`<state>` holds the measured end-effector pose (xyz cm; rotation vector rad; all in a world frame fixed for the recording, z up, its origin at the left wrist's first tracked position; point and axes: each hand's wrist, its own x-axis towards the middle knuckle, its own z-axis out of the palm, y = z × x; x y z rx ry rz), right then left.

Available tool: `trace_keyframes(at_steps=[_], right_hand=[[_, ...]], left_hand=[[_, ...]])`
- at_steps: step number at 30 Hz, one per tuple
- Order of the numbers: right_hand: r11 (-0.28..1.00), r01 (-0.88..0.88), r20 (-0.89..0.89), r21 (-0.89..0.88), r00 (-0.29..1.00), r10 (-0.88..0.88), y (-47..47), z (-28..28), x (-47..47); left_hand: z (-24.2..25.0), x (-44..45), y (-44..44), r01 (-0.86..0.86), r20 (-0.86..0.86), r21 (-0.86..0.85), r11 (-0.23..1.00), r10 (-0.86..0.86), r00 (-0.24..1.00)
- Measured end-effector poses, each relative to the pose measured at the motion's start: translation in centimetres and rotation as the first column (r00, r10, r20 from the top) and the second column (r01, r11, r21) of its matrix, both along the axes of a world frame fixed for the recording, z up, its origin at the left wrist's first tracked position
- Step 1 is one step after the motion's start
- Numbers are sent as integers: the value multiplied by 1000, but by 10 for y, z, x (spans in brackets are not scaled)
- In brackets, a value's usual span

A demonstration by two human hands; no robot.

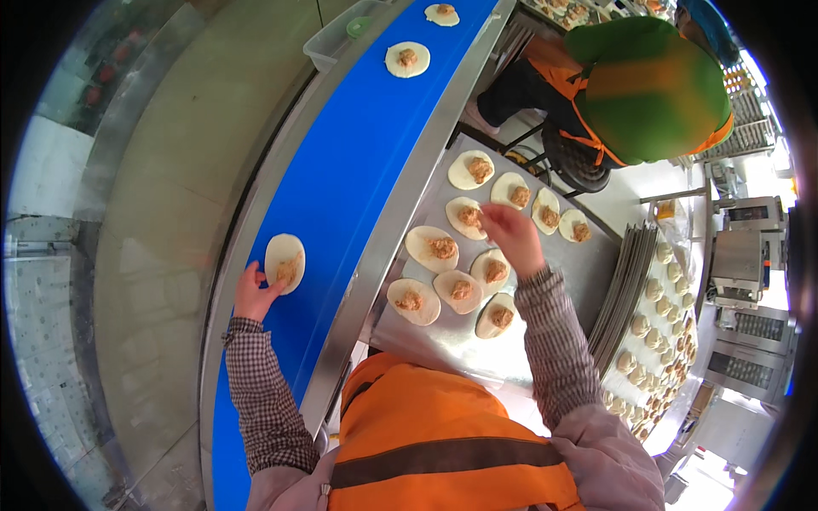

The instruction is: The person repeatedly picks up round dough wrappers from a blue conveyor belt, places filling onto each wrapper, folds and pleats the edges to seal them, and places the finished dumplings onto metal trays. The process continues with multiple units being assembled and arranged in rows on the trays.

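Observation:
On the blue conveyor belt (332, 185), my left hand (257, 292) grips the lower edge of an oval dough wrapper (281, 249) with brown filling on it. My right hand (511, 233) is over the metal tray (565, 274), its fingertips at the right edge of a filled dough wrapper (459, 225); whether they pinch it is hard to tell. Around that hand several more flat wrappers lie open-faced with filling, among them a large oval one (422, 237) and another (396, 292) near the belt. Two filled wrappers, one of them round (415, 69), lie farther up the belt.
A person in a green cap (652, 89) and orange apron is at the upper right, beside a dark stool (575, 166). Stacked trays (623, 281) stand right of my tray, with many shaped dough pieces (641, 326) beyond. A clear plastic container (326, 48) adjoins the belt's far side.

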<state>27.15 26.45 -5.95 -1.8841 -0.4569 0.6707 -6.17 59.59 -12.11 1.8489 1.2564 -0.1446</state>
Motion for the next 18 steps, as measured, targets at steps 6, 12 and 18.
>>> trace_keyframes(at_steps=[6,12,18], right_hand=[[960,95,-336,264,942,-1,157,-17,128],[923,337,-276,-185,884,-377,267,-52,176],[872,21,-320,-489,926,-202,297,-59,164]], left_hand=[[-9,-37,-11,-25,111,44,999,20,994],[17,-60,-30,32,114,131,991,-47,992],[30,-89,-65,-221,176,-103,970,236,956]])
